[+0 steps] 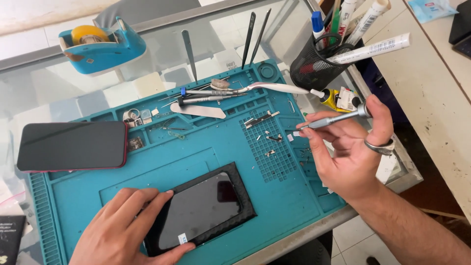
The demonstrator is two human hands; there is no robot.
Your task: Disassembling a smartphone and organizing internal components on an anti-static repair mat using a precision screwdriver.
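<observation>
Phone (201, 208): black, in a case, lying flat on the teal mat (289, 196)
Left hand (125, 230): grip clamped on the phone's edge
Right hand (351, 152): grip pinching a silver screwdriver (333, 119), tip over the mat's small-parts grid

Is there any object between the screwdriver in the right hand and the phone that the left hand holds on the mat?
Nothing visible. Between the screwdriver in the right hand and the phone under the left hand lies only the teal mat; small screws and brackets lie flat on it.
</observation>
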